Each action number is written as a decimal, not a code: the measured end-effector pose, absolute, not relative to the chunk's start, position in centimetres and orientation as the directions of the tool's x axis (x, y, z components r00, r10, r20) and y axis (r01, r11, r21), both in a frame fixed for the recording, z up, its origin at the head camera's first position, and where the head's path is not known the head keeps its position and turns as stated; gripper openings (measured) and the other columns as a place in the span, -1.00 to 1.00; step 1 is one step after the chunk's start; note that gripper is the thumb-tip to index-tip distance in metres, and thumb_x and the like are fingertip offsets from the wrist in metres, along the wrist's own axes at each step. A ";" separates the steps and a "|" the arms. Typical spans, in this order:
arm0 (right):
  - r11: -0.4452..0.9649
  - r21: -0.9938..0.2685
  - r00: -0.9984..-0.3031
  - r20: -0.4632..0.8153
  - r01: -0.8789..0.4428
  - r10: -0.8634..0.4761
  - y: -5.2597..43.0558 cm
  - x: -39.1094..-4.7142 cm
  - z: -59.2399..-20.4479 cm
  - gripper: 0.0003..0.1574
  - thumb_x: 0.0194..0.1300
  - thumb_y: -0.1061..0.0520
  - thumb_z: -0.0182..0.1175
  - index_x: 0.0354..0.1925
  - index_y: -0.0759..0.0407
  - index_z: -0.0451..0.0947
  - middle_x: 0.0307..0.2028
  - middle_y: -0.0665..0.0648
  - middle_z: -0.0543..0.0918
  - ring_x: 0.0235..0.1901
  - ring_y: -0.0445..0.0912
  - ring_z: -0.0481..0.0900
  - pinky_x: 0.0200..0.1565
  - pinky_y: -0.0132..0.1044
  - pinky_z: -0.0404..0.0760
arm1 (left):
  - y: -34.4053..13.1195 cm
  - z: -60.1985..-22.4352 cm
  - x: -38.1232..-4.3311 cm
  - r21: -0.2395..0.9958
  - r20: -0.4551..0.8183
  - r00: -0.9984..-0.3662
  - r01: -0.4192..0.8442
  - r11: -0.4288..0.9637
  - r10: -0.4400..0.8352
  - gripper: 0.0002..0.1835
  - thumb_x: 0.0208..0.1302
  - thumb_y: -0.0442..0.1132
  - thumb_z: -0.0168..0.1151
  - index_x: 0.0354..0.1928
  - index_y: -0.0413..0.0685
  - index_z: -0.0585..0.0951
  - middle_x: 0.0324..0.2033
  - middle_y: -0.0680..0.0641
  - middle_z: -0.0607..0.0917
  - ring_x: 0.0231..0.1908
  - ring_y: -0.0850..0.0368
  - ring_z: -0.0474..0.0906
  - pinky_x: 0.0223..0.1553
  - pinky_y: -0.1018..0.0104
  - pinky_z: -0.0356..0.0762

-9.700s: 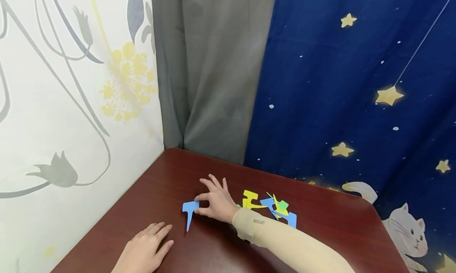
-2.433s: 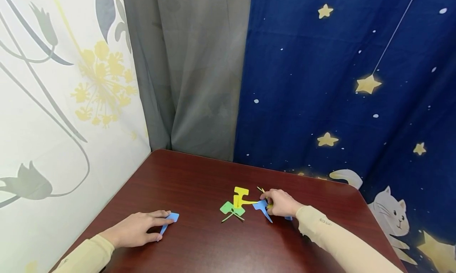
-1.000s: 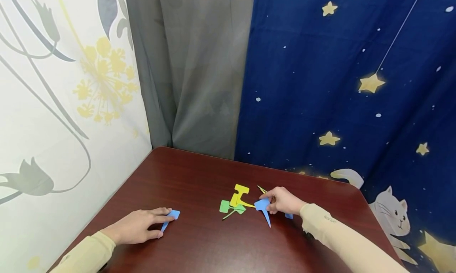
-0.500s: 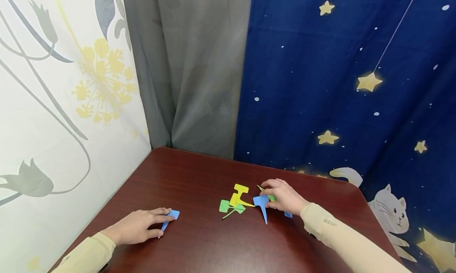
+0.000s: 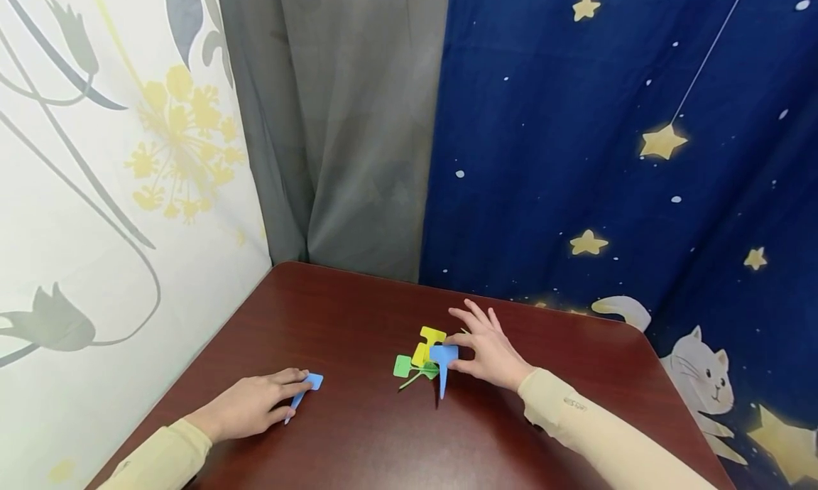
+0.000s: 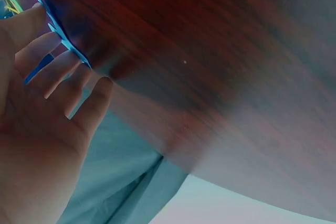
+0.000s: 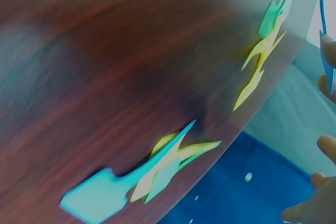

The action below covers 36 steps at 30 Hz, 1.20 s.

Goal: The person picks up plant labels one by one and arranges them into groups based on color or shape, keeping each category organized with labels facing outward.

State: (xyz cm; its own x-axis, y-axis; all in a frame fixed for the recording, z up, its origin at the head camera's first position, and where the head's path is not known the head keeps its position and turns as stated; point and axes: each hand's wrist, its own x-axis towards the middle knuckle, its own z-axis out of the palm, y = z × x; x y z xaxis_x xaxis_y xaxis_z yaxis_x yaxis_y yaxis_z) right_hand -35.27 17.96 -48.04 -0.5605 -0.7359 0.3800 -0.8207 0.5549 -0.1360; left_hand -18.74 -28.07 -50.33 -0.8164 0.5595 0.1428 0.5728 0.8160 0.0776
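Apparently off table (image 5: 358, 312), blue tag (image 5: 443, 358) pinched at tips of right hand (image 5: 488, 353); second tag (image 5: 314, 381) partly under relaxed left hand (image 5: 255, 403).

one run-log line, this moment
left hand: touching thin blue T-shaped tag | right hand: pinching another blue T-shaped tag | yellow T-shaped tags, green T-shaped tags: on dark red table

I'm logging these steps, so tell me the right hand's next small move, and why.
Probably carry the lifted blue tag across to the left hand and set it down there: the right hand pinches it above the table, while the left hand rests on a second blue tag, which hints that the blue ones belong together.
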 end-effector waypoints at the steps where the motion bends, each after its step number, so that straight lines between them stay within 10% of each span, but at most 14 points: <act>1: 0.553 -0.148 -0.563 0.382 -0.820 -0.732 17.5 -35.1 -48.0 -0.58 0.13 -0.25 0.48 -0.01 -0.34 0.73 0.48 0.06 0.25 0.53 0.18 -0.09 0.31 0.52 -0.12 | -28.0 -50.4 -18.8 0.071 0.143 -0.816 0.573 0.816 0.560 -0.49 0.36 -0.08 0.33 0.32 0.01 0.58 0.31 -0.07 0.53 0.24 -0.05 0.52 -0.03 0.02 0.64; 36: 0.523 -0.266 -0.584 0.292 -0.810 -0.757 2.4 -31.0 -48.9 -0.54 0.25 -0.38 0.32 0.06 -0.33 0.68 0.41 0.03 0.34 0.48 0.09 0.09 0.38 0.34 0.04 | -28.2 -50.5 -18.6 0.228 0.072 -0.872 0.487 0.843 0.484 -0.54 0.42 -0.10 0.25 0.33 0.08 0.58 0.37 -0.08 0.45 0.28 -0.08 0.47 0.09 -0.07 0.56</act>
State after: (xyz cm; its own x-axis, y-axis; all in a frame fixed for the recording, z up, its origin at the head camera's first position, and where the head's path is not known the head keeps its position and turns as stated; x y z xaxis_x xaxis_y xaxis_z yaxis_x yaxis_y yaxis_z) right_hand -30.96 2.37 -48.93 -0.5844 -0.7572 0.2917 -0.8100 0.5226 -0.2662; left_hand -18.57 -28.16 -50.49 -0.8720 0.4842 0.0725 0.4871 0.8432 0.2277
